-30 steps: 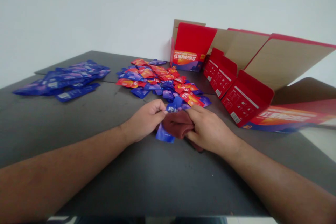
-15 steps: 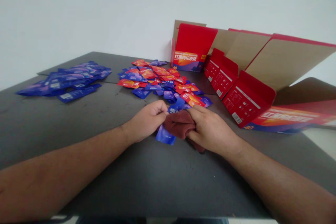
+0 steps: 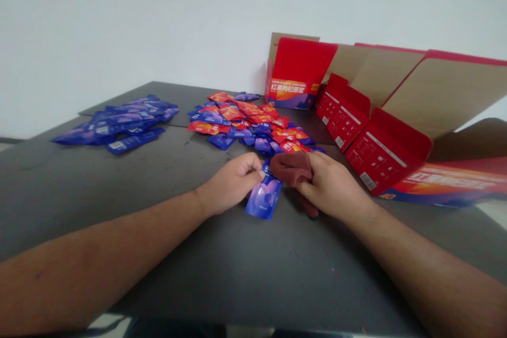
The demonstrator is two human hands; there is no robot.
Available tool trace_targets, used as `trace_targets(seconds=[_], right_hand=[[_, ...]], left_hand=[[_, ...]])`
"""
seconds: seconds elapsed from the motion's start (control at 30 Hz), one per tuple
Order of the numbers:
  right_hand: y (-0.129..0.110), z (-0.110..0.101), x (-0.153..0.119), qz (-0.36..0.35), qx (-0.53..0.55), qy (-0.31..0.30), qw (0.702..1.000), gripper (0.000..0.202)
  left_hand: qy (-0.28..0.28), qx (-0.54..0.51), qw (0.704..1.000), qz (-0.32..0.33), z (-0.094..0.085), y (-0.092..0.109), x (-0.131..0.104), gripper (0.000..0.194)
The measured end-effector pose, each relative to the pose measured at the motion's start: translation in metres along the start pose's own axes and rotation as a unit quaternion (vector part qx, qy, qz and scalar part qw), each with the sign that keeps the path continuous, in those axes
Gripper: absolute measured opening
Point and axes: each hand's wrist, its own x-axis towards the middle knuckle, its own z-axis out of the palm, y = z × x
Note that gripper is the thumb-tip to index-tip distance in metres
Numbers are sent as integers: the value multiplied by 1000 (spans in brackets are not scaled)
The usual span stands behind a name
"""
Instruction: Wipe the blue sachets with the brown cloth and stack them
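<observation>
My left hand (image 3: 237,182) pinches the side of a blue-purple sachet (image 3: 263,198) near its upper end. The sachet's lower half hangs in plain sight, close above the dark table. My right hand (image 3: 330,182) is closed around a folded brown cloth (image 3: 291,168), which covers the sachet's upper right corner. Whether the cloth presses on the sachet, I cannot tell. Just beyond both hands lies a mixed pile of red sachets (image 3: 250,108) and blue sachets (image 3: 222,141).
On the left of the dark table (image 3: 190,274) is a heap of blue sachets (image 3: 130,116). Open red boxes (image 3: 291,92) line the back and right, several of them with raised flaps; the nearest box (image 3: 390,153) stands beside my right forearm. A pale wall rises behind.
The brown cloth in my right hand has moved up and right off the sachet's middle, so more of its print shows. The whole view has shifted slightly.
</observation>
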Motion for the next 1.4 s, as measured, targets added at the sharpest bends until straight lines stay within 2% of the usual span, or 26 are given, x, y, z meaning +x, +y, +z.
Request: trace_targets(seconds=[0.13,0.3,0.47,0.63,0.8,1.0,1.17,1.33,1.4], right_hand=[[-2,-1,-1,-42,4,-28,999,17],[-1,-2,1,9,-4,-12,1000,21],[-4,-2,-1,-52,4,-39,998,16],[-3,-3,0,0,13,-26,1000,18],[-4,-3,-1,-50,7,-55,997,15],[1,-2,0,-12,7,-11,1000,19],[-4,-3,-2,-75,13,-59,995,15],[-2,-5,-1,-8,11,-29,1000,19],[-3,-4,-2,-26,16,-37,999,20]], left_hand=[[-5,-3,1000,0,0,0,0,13],[0,1,1000,-4,0,1,-1,14],[1,-9,1000,-3,1,1,0,13],[5,13,1000,1,0,-1,0,13],[4,17,1000,-1,0,-2,1,13],[3,27,1000,-14,0,-1,0,15],[9,34,999,-6,0,-2,1,12],[10,40,999,-10,0,-2,1,14],[6,47,999,-9,-1,-1,1,14]])
